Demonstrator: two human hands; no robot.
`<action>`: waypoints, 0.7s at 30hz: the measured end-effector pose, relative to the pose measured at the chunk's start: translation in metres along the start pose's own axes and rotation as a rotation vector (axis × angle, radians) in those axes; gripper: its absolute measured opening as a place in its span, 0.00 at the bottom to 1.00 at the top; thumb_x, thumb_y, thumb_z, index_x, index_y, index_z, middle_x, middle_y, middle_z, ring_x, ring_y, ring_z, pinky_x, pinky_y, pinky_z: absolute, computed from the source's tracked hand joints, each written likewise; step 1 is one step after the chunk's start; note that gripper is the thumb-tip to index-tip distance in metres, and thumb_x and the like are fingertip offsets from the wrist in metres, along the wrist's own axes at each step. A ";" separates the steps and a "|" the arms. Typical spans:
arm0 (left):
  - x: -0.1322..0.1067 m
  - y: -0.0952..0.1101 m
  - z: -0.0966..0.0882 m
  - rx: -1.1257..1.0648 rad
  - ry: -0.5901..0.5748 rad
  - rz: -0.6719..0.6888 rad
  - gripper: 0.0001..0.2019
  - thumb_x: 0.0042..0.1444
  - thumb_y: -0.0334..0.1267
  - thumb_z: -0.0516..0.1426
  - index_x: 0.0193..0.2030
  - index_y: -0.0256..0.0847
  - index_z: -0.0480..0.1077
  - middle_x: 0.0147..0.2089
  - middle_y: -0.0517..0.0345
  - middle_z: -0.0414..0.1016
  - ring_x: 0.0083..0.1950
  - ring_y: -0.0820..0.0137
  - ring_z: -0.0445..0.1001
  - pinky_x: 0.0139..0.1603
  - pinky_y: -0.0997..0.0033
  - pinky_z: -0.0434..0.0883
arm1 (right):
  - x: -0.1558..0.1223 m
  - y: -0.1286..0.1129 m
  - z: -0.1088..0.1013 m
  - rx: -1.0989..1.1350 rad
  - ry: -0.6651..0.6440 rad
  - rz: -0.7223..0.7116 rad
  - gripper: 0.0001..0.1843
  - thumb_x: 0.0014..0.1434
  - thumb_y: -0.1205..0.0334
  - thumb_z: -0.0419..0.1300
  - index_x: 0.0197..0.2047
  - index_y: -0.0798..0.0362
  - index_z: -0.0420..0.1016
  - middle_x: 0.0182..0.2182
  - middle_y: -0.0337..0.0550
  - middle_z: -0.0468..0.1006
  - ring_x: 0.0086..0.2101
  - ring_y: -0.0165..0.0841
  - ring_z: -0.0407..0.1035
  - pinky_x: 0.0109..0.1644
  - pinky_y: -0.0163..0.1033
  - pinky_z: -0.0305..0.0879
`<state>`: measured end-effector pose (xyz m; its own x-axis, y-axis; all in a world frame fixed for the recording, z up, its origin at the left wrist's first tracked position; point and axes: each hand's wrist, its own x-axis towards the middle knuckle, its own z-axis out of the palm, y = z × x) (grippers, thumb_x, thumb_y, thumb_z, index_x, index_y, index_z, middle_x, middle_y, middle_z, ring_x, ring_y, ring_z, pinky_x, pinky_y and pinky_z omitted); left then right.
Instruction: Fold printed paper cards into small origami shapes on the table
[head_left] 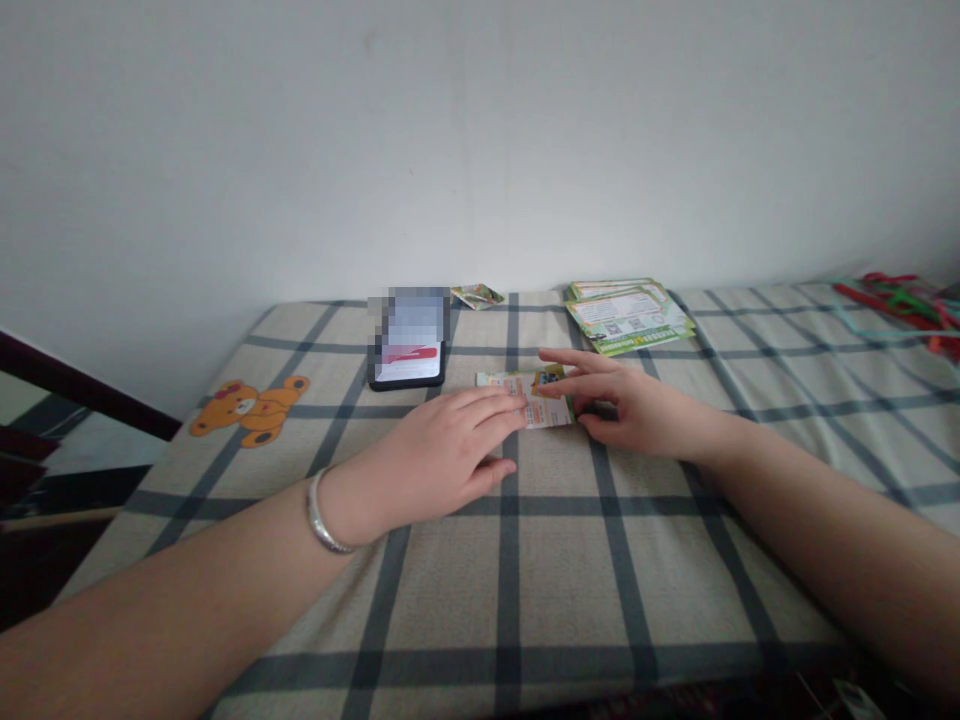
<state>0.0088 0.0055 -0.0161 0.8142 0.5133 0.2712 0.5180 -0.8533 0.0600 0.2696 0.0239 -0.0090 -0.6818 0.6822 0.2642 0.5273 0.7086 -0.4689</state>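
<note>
A small printed paper sheet [556, 412], white with green edges and orange print, lies on the checked tablecloth [457, 600] in front of me. Across its left part my left hand [450, 440] rests flat, fingers stretched out and thumb apart, a silver bangle on the wrist. Over the sheet's right side reaches my right hand [622, 400], its fingers spread and slightly bent, the thumb by the right edge. Both hands cover parts of the sheet, so its full outline is hidden. I cannot tell whether the right fingertips press on it.
A phone [409, 350] with a lit, partly blurred screen stands behind my left hand. Beside it lies a small folded packet [478, 296]. Several green-and-white cards [630, 318] are stacked at the back. A bear picture [251, 408] is at left, colourful strips [911, 310] far right. A wall closes the back.
</note>
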 end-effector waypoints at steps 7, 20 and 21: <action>-0.001 -0.003 0.002 -0.055 -0.022 -0.009 0.22 0.60 0.40 0.57 0.60 0.40 0.63 0.65 0.47 0.63 0.67 0.62 0.60 0.68 0.55 0.59 | 0.000 0.004 0.002 -0.062 0.056 -0.085 0.19 0.55 0.74 0.59 0.49 0.49 0.77 0.56 0.46 0.72 0.54 0.37 0.68 0.58 0.46 0.67; 0.000 -0.003 0.001 -0.017 -0.062 0.086 0.22 0.63 0.40 0.55 0.63 0.40 0.62 0.65 0.52 0.64 0.68 0.63 0.57 0.69 0.57 0.56 | 0.003 0.000 -0.004 -0.172 0.087 -0.150 0.07 0.62 0.64 0.58 0.39 0.50 0.77 0.37 0.44 0.80 0.42 0.36 0.70 0.48 0.44 0.65; 0.000 -0.002 0.001 -0.011 -0.058 0.078 0.22 0.63 0.40 0.55 0.62 0.41 0.63 0.65 0.51 0.64 0.67 0.62 0.58 0.69 0.56 0.56 | 0.004 0.000 -0.003 -0.155 0.083 -0.128 0.06 0.62 0.65 0.57 0.39 0.51 0.77 0.36 0.44 0.79 0.40 0.35 0.70 0.46 0.42 0.65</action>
<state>0.0079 0.0075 -0.0173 0.8662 0.4491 0.2193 0.4493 -0.8919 0.0517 0.2683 0.0265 -0.0057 -0.7074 0.5929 0.3848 0.5153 0.8052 -0.2933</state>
